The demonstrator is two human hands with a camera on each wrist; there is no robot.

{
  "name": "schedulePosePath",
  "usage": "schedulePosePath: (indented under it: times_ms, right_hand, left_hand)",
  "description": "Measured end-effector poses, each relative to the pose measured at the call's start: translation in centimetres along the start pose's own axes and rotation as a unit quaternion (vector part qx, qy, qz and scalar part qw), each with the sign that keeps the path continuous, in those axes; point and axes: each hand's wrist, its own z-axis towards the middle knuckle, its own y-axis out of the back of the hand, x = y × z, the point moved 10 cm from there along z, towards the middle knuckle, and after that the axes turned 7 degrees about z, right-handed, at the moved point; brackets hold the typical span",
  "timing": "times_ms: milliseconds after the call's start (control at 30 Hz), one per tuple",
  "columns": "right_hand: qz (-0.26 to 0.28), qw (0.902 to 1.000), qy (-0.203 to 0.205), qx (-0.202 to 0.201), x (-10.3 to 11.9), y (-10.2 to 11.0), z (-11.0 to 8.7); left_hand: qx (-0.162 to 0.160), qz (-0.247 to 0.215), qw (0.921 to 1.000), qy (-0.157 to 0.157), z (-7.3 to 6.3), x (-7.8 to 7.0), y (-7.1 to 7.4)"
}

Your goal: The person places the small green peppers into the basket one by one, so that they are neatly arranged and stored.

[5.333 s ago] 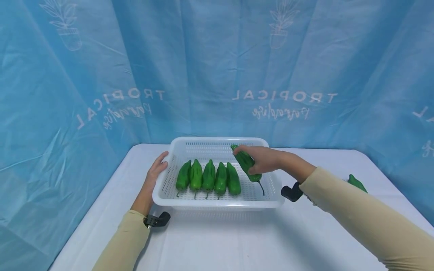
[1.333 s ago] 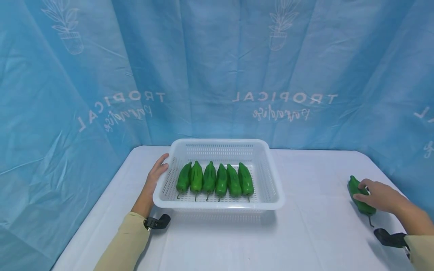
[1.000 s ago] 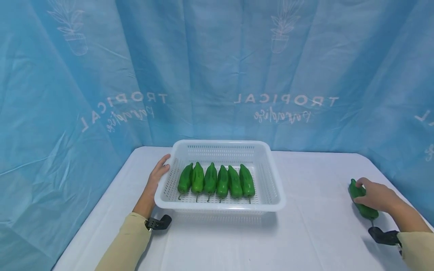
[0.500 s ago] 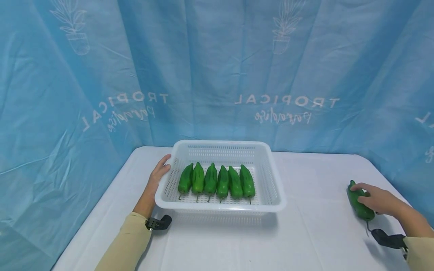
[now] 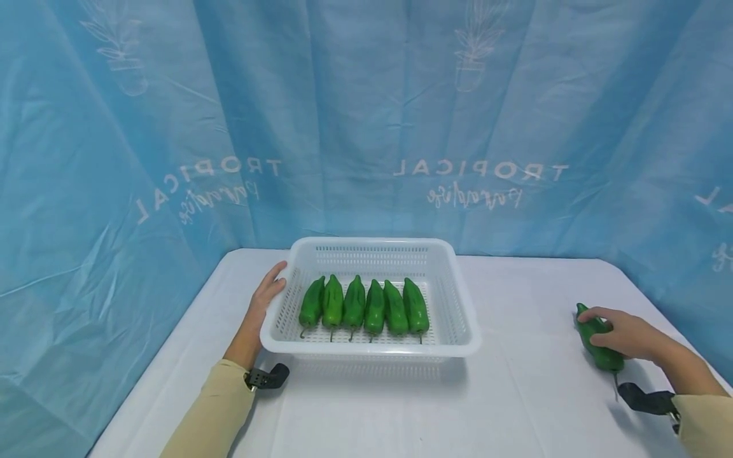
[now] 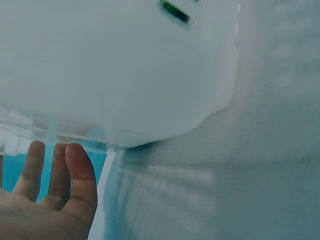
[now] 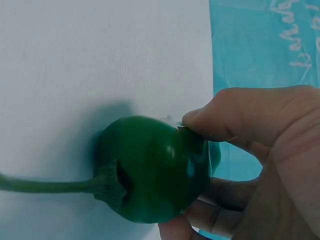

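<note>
My right hand (image 5: 630,334) grips a long green pepper (image 5: 599,346) at the right side of the table. In the right wrist view, the thumb and fingers of the right hand (image 7: 270,145) pinch the sides of that pepper (image 7: 150,170), whose stem points left. A white plastic basket (image 5: 366,348) stands left of it, holding several green peppers (image 5: 353,302) side by side, stems toward me. My left hand (image 5: 266,296) rests against the basket's left side. Seen from the left wrist, the fingers of the left hand (image 6: 55,190) are extended along the basket wall (image 6: 115,75).
A white cloth covers the table (image 5: 366,413). Blue printed curtains (image 5: 366,127) hang close behind it and along both sides. Inside the basket, bare perforated floor shows right of the row of peppers.
Since the oldest frame, my right hand has left one more pepper in the basket and reached right to another. That pepper has lately shifted slightly left in its grip. The left hand stays.
</note>
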Motion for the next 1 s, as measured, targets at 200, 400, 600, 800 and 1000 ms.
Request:
schedulePosePath:
  times_ms: [200,400,600,800,1000]
  right_hand:
    - [0.002,1.0,0.005,0.005,0.9,-0.1,-0.2]
    - [-0.01,0.9989,0.041,-0.018,3.0,0.6,-0.4]
    - [-0.01,0.9975,0.064,-0.027,5.4,1.2,-0.5]
    - [-0.004,0.9963,0.082,-0.025,6.8,1.2,-0.6]
    - [0.002,0.9956,0.091,-0.023,7.7,1.2,-1.0]
  left_hand:
    - [0.0,-0.003,1.0,0.002,0.1,-0.1,-0.2]
    - [0.0,-0.008,1.0,0.003,0.1,-0.3,-0.1]
    - [0.002,-0.015,0.9999,0.002,0.0,-0.3,-0.1]
    - [0.006,-0.016,0.9998,-0.005,-0.2,-0.3,-0.3]
    - [-0.002,-0.004,1.0,-0.002,-0.3,-0.3,-0.1]
